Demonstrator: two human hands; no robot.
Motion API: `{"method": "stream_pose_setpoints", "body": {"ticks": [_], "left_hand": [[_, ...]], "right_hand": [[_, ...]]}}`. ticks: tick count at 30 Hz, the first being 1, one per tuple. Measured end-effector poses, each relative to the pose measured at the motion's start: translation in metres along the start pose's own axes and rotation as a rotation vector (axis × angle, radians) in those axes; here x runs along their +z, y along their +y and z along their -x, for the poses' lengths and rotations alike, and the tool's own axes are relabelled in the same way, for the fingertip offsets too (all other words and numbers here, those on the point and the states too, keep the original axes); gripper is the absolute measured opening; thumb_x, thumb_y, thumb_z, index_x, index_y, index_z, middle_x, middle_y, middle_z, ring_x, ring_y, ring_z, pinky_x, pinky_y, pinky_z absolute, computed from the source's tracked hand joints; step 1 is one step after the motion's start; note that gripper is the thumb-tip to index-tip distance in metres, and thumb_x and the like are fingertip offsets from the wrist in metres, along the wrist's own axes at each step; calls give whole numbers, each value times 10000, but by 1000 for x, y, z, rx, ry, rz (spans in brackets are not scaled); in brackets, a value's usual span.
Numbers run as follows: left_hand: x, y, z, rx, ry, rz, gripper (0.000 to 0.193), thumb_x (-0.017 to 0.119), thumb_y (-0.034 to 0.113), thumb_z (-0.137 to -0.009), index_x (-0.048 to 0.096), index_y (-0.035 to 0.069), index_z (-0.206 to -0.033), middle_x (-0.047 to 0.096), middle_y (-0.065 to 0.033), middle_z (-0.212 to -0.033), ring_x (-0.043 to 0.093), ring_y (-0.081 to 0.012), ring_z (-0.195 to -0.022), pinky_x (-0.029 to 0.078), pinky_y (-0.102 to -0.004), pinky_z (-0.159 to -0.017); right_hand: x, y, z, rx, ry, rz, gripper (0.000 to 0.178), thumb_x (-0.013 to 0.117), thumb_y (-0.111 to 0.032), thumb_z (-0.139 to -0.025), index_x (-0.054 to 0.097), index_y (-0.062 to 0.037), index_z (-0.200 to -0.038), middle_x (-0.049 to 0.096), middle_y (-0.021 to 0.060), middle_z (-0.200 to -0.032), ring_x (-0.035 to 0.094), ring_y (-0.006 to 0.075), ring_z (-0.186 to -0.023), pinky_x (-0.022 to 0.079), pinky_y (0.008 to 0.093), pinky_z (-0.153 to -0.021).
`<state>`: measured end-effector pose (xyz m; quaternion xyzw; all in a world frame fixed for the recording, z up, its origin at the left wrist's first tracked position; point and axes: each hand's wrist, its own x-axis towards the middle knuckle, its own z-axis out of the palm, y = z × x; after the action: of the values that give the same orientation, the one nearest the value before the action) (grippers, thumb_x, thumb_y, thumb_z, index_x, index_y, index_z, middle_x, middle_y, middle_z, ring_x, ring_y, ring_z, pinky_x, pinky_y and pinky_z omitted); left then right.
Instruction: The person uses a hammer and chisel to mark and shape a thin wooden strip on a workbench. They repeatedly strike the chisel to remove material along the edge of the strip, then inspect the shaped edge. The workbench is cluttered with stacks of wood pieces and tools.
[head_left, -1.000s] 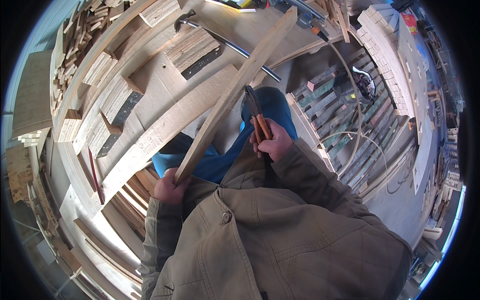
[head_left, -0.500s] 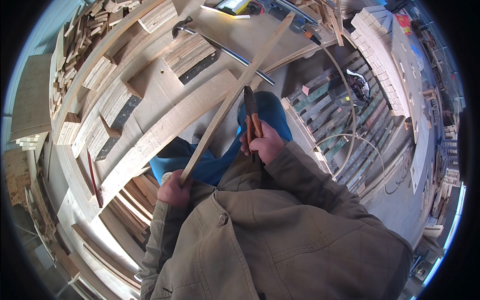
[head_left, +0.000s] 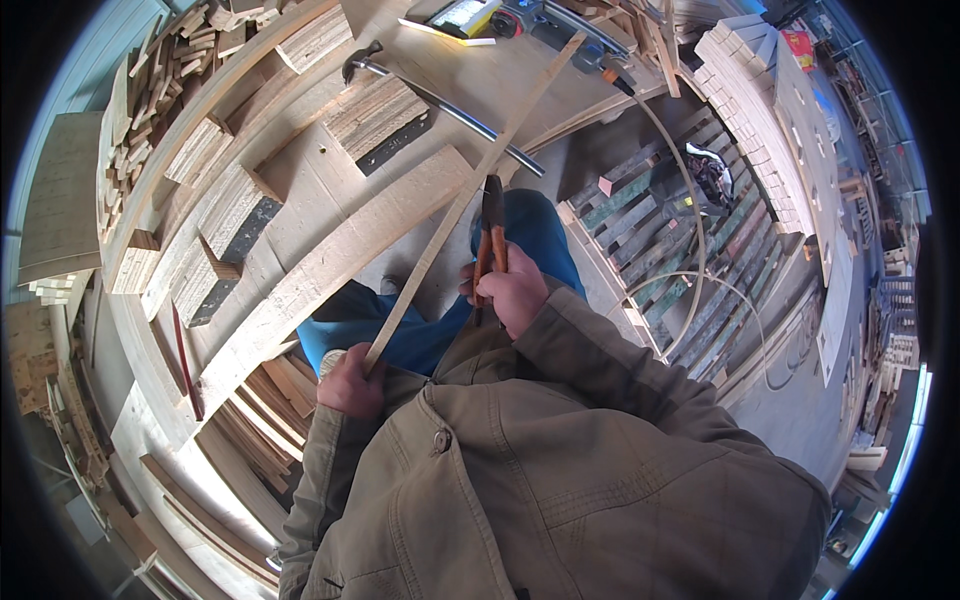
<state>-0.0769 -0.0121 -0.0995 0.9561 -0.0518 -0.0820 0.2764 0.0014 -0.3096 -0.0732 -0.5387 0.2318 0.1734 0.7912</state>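
A long, thin wooden strip (head_left: 440, 236) slants up and away from me across the workbench. Its near end is in my left hand (head_left: 351, 383), with the fingers closed round it in front of my lap. My right hand (head_left: 512, 289) grips a pair of pliers (head_left: 494, 215) by the orange-brown handles, with the dark jaws pointing up. Those jaws are right beside the strip, and I cannot tell whether they touch it. Beyond, a hammer (head_left: 455, 108) with a metal shaft lies on the wood, its head toward the left. The far part of the strip passes over its handle end.
A curved wooden frame with blocks (head_left: 378, 120) fills the left and front. Far ahead lies a power tool (head_left: 575, 40) with a hose (head_left: 690, 160). A slatted pallet (head_left: 700, 235) and stacked timber (head_left: 752, 120) stand at right. Wood offcuts (head_left: 180, 70) are heaped far left.
My right hand has shifted a little left with the pliers, bringing the jaws closer to the strip. My left hand keeps its hold, with the strip nearly unmoved.
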Motion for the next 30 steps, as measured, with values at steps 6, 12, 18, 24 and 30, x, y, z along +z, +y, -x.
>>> {"method": "stream_pose_setpoints", "body": {"ticks": [6,12,18,24,30], "left_hand": [[3,2,1,5,13,-36,356,776,273,-891,637,172,-1203,722,-160,-978,717,-395,-854,569,-503,-700],[6,0,-1,32,27,-12,351,774,266,-891,634,163,-1197,720,-155,-962,716,-396,-852,568,-506,-699],[7,1,-1,15,25,-31,338,767,260,-896,633,161,-1190,722,-148,-964,715,-395,-852,567,-505,-698],[5,1,-1,-5,7,-11,337,770,250,-891,638,162,-1189,720,-140,-978,715,-388,-865,566,-500,-707],[3,3,-1,8,17,1,332,764,252,-896,639,162,-1191,715,-140,-972,711,-389,-860,561,-507,-707]], "right_hand": [[19,2,-10,-13,76,-22,492,529,44,-811,459,-7,-1296,618,150,-1095,658,263,-920,547,407,-790],[20,9,-15,-47,79,-7,488,531,39,-825,447,-5,-1304,605,152,-1120,661,264,-945,549,410,-794],[18,18,-22,-90,101,116,567,522,46,-829,417,9,-1385,590,166,-1174,670,277,-1000,542,415,-816],[16,24,-22,-164,131,35,388,600,-10,-816,526,51,-1192,638,140,-1015,650,223,-819,551,355,-720],[18,31,-18,-196,134,74,412,597,-16,-813,523,47,-1213,640,138,-1027,657,232,-840,547,361,-747]]}}
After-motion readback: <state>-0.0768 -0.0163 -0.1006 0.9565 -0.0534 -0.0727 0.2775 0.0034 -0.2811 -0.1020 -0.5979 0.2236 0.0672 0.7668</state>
